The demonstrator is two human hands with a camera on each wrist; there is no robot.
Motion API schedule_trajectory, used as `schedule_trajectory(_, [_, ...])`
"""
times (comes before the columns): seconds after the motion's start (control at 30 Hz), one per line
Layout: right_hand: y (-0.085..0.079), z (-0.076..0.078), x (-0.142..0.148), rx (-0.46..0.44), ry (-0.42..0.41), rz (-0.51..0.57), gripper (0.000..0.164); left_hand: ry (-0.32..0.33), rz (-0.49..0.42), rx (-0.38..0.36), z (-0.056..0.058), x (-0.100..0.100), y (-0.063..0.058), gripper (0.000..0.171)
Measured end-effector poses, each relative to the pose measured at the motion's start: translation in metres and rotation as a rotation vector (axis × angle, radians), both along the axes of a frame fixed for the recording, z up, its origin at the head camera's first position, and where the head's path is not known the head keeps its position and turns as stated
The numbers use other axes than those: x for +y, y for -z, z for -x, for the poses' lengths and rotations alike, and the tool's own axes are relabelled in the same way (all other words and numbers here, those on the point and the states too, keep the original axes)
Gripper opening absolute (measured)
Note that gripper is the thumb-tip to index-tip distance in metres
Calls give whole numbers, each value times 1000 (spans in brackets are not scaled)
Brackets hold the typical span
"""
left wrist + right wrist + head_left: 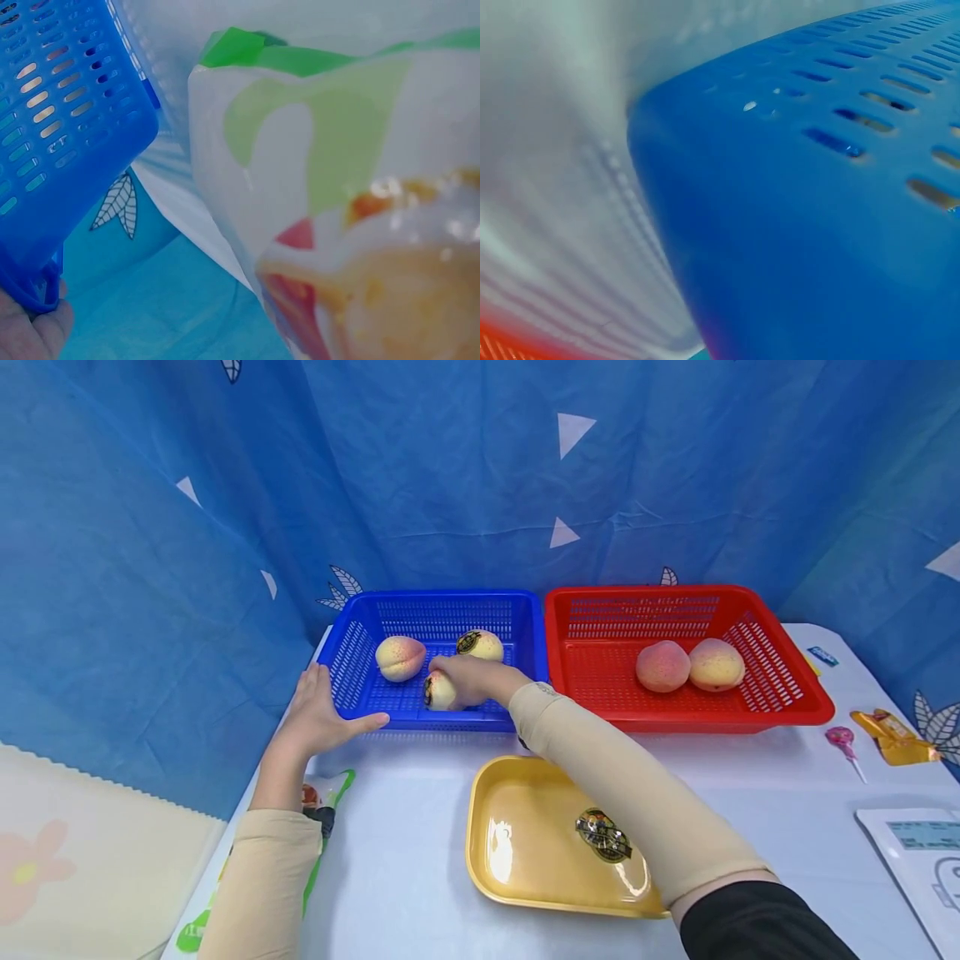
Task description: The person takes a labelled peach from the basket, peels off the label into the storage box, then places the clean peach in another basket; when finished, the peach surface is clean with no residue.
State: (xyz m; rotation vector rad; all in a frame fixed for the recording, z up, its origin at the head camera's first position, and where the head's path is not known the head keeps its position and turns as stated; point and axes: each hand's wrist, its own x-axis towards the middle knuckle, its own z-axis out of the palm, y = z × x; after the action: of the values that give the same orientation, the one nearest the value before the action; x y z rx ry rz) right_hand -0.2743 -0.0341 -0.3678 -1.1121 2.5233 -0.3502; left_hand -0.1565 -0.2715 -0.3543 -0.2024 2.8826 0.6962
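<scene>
Inside the blue basket (528, 635), my right hand (471, 679) grips a pale peach (439, 692) that bears a dark round sticker. A second stickered peach (487, 647) lies just behind that hand. To the left sits a pink-tinged peach (401, 658). My left hand (311, 714) is at the basket's front left corner, its fingers straight and its thumb spread wide. In the left wrist view, fingertips (49, 334) show right at the basket's rim. The right wrist view is filled mostly by the blue basket's wall (780, 225), which hides the right hand there.
A red basket (592, 677) with two peaches (663, 667) stands on the right. In front is a yellow tray (540, 860) with a dark sticker. A snack bag (315, 187) lies under the left forearm. A lollipop (842, 740), gold wrapper (892, 737) and white packet (918, 860) lie right.
</scene>
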Motion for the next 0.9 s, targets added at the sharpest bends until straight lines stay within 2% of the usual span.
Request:
schedule_trajectory(0.13, [-3,1,7,-15,18,111,74,0,1,-3,0,0,-1,142])
schedule_trajectory(0.3, [-15,1,22,-56,41,265,75,2,-3,-3,0,0,-1,142])
schedule_trajectory(0.63, [-33,-3,62,-182,155,602,78,-11,-15,-7,1,-1,0,144])
schedule_trajectory(0.9, [-38,-9,91,-86,183,670,84,-18,-21,-8,1,0,0,144])
